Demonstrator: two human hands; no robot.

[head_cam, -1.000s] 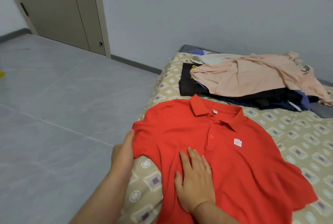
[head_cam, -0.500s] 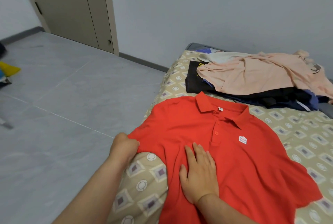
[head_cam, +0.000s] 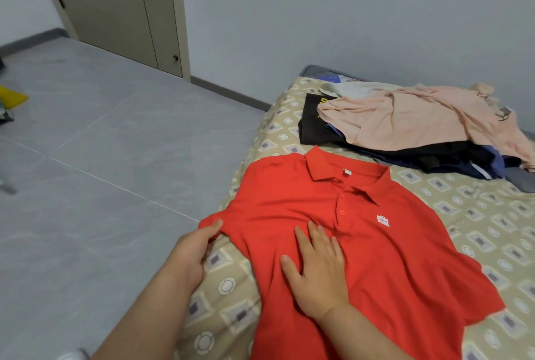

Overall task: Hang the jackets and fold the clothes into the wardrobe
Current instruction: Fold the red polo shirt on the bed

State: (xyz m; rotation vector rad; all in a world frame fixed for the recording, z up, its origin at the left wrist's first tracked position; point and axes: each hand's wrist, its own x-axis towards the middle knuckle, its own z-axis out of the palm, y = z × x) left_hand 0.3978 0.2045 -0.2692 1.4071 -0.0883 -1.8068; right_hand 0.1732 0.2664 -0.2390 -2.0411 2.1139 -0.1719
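A red polo shirt (head_cam: 376,244) lies front up on the patterned bed (head_cam: 477,215), collar toward the wall. My left hand (head_cam: 194,252) pinches the end of the shirt's left sleeve at the bed's edge. My right hand (head_cam: 315,270) lies flat, fingers straight, on the shirt's chest below the buttons. Behind the shirt sits a pile of clothes: a peach shirt (head_cam: 414,119) on top of black (head_cam: 312,128) and dark blue garments (head_cam: 498,160).
Grey tiled floor (head_cam: 101,171) stretches to the left of the bed. A beige closed door (head_cam: 115,6) stands in the far wall. A yellow object (head_cam: 11,97) lies at the left edge of the floor.
My left hand has taken hold of the sleeve end and drawn it outward along the bed's edge. My right hand stays pressed on the chest. The view has shifted slightly left.
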